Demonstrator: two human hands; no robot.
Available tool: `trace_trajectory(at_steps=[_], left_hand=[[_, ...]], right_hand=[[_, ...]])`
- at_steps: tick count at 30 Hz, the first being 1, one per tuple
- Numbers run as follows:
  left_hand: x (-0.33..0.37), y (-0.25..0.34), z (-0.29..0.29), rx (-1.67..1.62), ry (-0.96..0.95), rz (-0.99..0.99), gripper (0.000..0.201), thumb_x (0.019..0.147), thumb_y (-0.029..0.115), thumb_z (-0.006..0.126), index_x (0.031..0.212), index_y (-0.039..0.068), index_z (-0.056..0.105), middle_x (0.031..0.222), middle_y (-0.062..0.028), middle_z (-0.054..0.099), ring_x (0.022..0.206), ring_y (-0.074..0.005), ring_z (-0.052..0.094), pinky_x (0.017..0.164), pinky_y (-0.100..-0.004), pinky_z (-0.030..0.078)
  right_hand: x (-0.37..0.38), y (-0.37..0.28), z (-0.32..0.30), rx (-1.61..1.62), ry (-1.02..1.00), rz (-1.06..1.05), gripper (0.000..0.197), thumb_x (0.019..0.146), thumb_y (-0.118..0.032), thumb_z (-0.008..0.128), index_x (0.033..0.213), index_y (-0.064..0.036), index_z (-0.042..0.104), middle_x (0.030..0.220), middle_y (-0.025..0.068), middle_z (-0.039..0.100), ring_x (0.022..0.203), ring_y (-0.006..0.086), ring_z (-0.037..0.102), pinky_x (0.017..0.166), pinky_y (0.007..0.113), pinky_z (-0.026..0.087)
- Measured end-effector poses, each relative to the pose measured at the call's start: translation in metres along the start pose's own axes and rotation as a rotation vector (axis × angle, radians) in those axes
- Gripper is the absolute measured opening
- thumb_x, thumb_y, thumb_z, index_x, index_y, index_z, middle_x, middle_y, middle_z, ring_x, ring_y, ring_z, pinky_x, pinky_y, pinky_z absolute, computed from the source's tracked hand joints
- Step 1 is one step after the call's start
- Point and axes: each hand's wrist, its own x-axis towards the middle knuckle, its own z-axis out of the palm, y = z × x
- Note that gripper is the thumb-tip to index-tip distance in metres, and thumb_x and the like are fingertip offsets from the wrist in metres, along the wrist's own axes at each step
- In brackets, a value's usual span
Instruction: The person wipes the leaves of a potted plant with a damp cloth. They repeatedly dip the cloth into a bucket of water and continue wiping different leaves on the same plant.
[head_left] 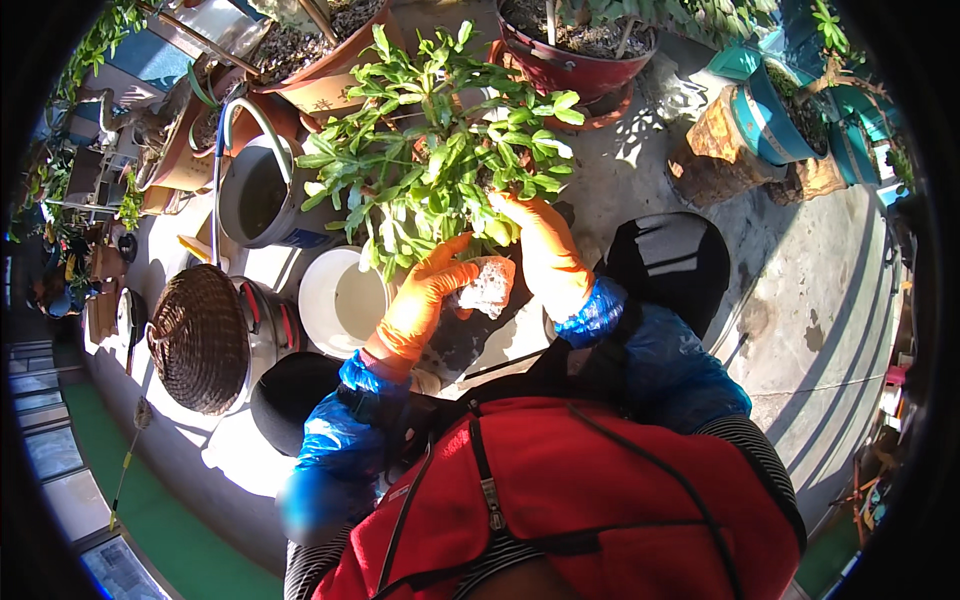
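A bushy green plant point(440, 150) with flat, segmented leaves spreads in front of me. My left hand point(415, 305), in an orange glove, is closed around a whitish, crumpled-looking lump point(487, 287) below the plant; its material is unclear. My right hand point(540, 245), also gloved in orange, reaches up into the lower right foliage. Its fingers look bent together on the leaves or stems, and their tips are partly hidden. Leaves cover the base of the plant. Blue plastic sleeves point(590, 315) cover both forearms.
Left of the plant stand a white bucket point(345, 300), a grey bucket point(255, 195) with a hose, and a woven basket point(200, 340). Large potted plants, including a dark red pot point(580, 70), line the far side. Teal pots point(785, 120) stand at right, by a stump point(720, 150).
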Motion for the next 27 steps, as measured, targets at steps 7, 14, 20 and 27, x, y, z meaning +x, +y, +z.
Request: trace_trajectory(at_steps=[7, 14, 20, 27], left_hand=[[0.008, -0.001, 0.002, -0.095, 0.141, 0.009, 0.035, 0.101, 0.019, 0.068, 0.129, -0.002, 0.069, 0.088, -0.0088, 0.073, 0.064, -0.0186, 0.064, 0.057, -0.0305, 0.049], [0.004, -0.008, -0.018, -0.370, 0.078, 0.026, 0.042, 0.099, 0.019, 0.068, 0.135, -0.002, 0.066, 0.107, -0.0103, 0.076, 0.086, -0.0187, 0.071, 0.070, -0.0326, 0.056], [0.005, -0.002, -0.025, -0.622, -0.142, 0.146, 0.053, 0.095, 0.023, 0.070, 0.135, -0.010, 0.061, 0.120, -0.0212, 0.073, 0.103, -0.0345, 0.072, 0.091, -0.0464, 0.059], [0.006, 0.002, -0.041, -0.820, 0.048, 0.090, 0.050, 0.098, 0.032, 0.068, 0.134, -0.002, 0.062, 0.121, -0.0164, 0.072, 0.102, -0.0296, 0.070, 0.072, -0.0398, 0.050]], right_hand=[[0.005, 0.000, -0.008, 0.038, 0.005, -0.005, 0.029, 0.109, -0.027, 0.058, 0.122, -0.0036, 0.071, 0.116, 0.0049, 0.074, 0.102, 0.0142, 0.067, 0.088, 0.030, 0.051], [0.008, -0.023, -0.002, 0.273, 0.078, 0.143, 0.037, 0.110, -0.032, 0.059, 0.135, -0.0065, 0.065, 0.128, 0.0090, 0.073, 0.116, 0.0225, 0.068, 0.101, 0.037, 0.054], [-0.002, -0.018, 0.000, 0.233, -0.186, 0.069, 0.034, 0.110, -0.021, 0.055, 0.138, -0.0046, 0.063, 0.140, 0.0089, 0.067, 0.128, 0.0191, 0.061, 0.110, 0.034, 0.046], [-0.002, -0.012, 0.002, -0.022, -0.308, -0.136, 0.058, 0.101, -0.002, 0.055, 0.157, -0.0032, 0.043, 0.157, 0.0090, 0.052, 0.147, 0.0240, 0.048, 0.121, 0.035, 0.038]])
